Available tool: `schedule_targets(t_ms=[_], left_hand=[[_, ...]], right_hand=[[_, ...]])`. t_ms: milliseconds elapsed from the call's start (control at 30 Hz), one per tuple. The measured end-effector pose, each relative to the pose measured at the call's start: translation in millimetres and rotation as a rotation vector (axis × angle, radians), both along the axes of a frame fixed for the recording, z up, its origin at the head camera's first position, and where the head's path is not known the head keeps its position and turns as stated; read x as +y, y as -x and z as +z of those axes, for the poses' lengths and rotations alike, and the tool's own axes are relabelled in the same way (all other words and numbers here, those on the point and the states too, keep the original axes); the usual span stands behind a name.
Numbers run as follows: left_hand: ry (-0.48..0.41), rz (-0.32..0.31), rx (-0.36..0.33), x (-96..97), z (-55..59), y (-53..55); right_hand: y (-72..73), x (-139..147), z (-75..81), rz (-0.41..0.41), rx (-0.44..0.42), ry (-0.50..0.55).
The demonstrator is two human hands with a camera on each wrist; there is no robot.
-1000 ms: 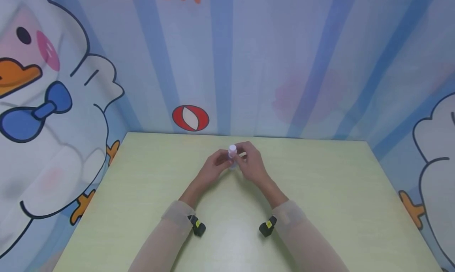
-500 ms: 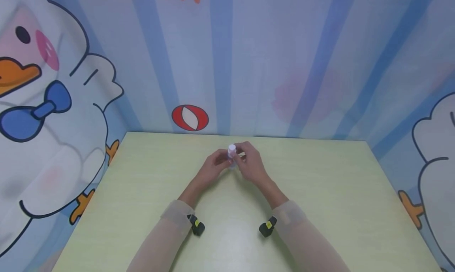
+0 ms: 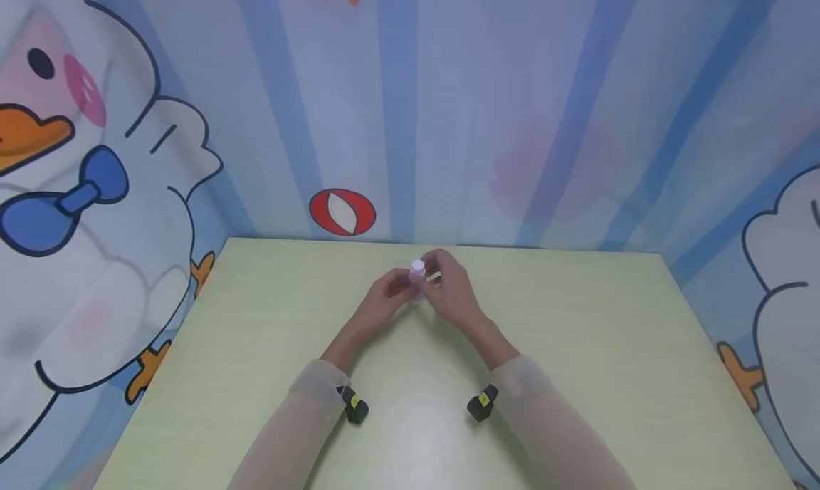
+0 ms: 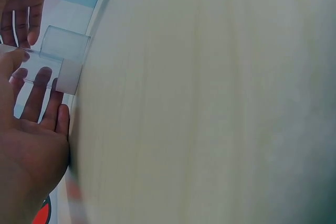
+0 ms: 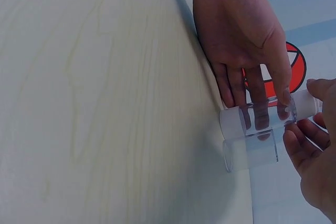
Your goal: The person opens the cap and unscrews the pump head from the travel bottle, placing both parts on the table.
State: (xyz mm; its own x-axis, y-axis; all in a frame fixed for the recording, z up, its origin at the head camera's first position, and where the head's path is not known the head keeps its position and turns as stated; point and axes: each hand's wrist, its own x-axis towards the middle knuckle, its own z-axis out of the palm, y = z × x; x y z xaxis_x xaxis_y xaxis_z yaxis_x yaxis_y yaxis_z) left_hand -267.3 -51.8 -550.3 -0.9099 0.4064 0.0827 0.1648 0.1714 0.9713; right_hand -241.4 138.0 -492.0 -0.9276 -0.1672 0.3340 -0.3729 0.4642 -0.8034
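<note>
1. Head view: a bottle [image 3: 418, 272] is near the middle of the surface's [image 3: 410, 433] far edge, long axis upright, white cap [image 3: 418, 264] pointing up. The left hand [image 3: 386, 296] holds it; the right hand [image 3: 452, 290] curls in from the right.
2. Left wrist view, turned sideways: the bottle runs across, cap end left, white base [image 4: 69, 78] right, toward the surface. Its see-through body shows here, and so does a clear cup [image 4: 64, 43] just beside it, neither distinct from above.
3. Right wrist view, also sideways: cap right, base left. Left thumb and fingers grip the body; right thumb and fingers surround the cap, how firmly I cannot tell.
</note>
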Motion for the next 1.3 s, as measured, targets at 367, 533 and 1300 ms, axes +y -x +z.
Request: schedule_targets(t_ms=[367,533,1300], left_hand=[[-0.002,0.003,0.007,-0.3,0.3,-1.6],[-0.013,-0.002,0.011,-0.3,-0.5,-1.2],[-0.023,-0.024,0.018,-0.6,0.9,-2.5]], right_hand=[[-2.0,-0.5,2.1,0.010,0.009,-0.049],[-1.4,0.6,-0.4,0.013,0.008,-0.076],[-1.8,5.3,-2.6,0.050,0.040,-0.090]])
